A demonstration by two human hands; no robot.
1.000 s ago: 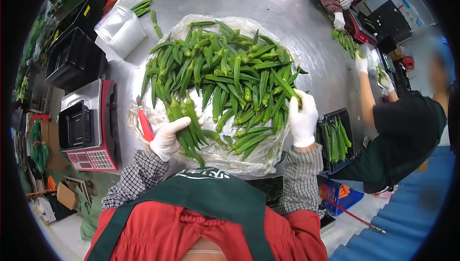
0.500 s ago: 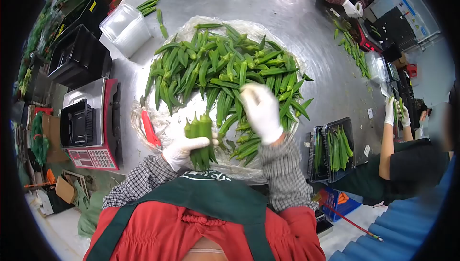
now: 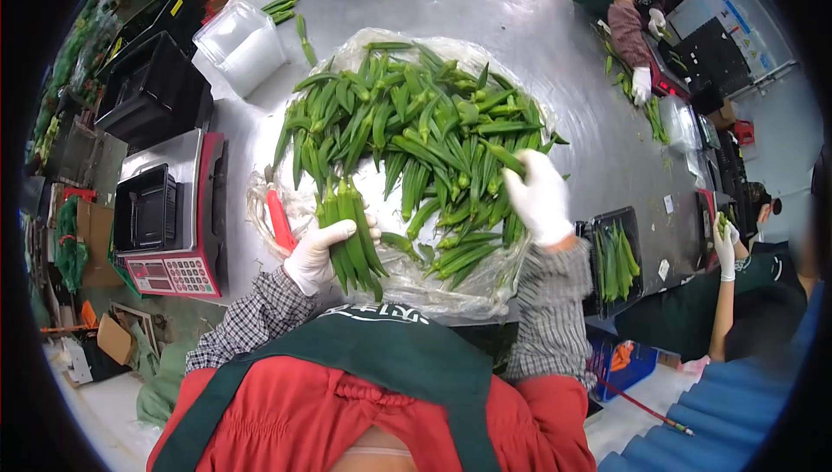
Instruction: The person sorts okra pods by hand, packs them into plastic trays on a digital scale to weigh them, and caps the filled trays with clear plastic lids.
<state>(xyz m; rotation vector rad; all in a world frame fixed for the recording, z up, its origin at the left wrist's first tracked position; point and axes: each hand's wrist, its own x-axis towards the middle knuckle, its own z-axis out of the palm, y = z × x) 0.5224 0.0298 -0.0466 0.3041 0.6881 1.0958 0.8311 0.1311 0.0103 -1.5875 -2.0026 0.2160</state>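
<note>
In the head view my left hand [image 3: 322, 253], in a white glove, is closed round a bunch of okra [image 3: 350, 234], stem ends pointing away from me. Over the right side of a large okra pile [image 3: 425, 117] is my right hand [image 3: 542, 199], also gloved, with thumb and fingers closed at the end of an okra pod [image 3: 502, 156]. The pile lies on a clear plastic sheet [image 3: 472, 299]. A red-handled tool [image 3: 280, 221] rests on the sheet beside my left hand; its other end is hard to make out.
A scale [image 3: 178, 274] bearing a black tray [image 3: 146, 212] stands left, near stacked black trays [image 3: 147, 95] and clear boxes [image 3: 241, 49]. An okra-filled tray [image 3: 616, 264] sits right on the metal table [image 3: 607, 169]. Two co-workers' gloved hands [image 3: 641, 84] [image 3: 726, 247] show at right.
My right hand has moved right across the pile to another pod. My left hand, still holding its bunch, has shifted slightly left and tilted it. The far co-worker's hands have moved apart.
</note>
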